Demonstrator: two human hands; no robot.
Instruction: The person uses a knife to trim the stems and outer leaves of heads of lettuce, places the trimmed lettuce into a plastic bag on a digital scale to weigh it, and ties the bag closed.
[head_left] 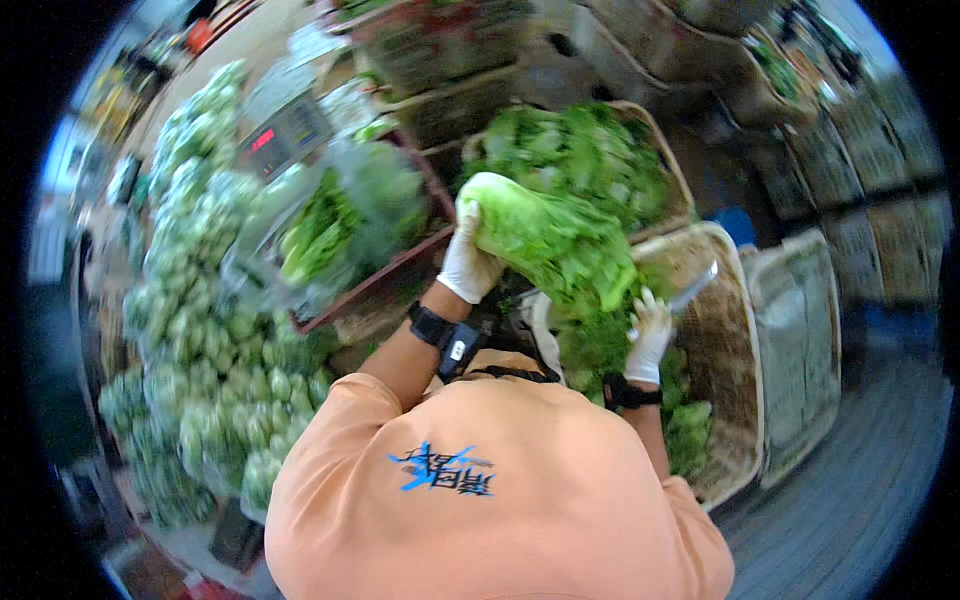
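Note:
My left hand [472,262], in a white glove, is closed round the pale base of a long green lettuce [545,238]. The lettuce lies slantwise in the air, its leafy end pointing down and right toward my right hand. My right hand [650,338], also gloved in white, is wrapped round the handle of a knife [693,288], whose blade points up and to the right. Beneath my right hand, loose green leaves [610,350] lie in the left part of a large tan basket [725,370]. The lettuce's leaf tips come close to my right hand; whether they touch is unclear.
Behind stands a basket heaped with lettuce [570,150]. A clear bag of greens [325,235] sits in a dark red crate [430,170], near a digital scale [285,140]. Bagged vegetables [215,350] pile up at left. A whitish crate [800,340] stands right of the tan basket.

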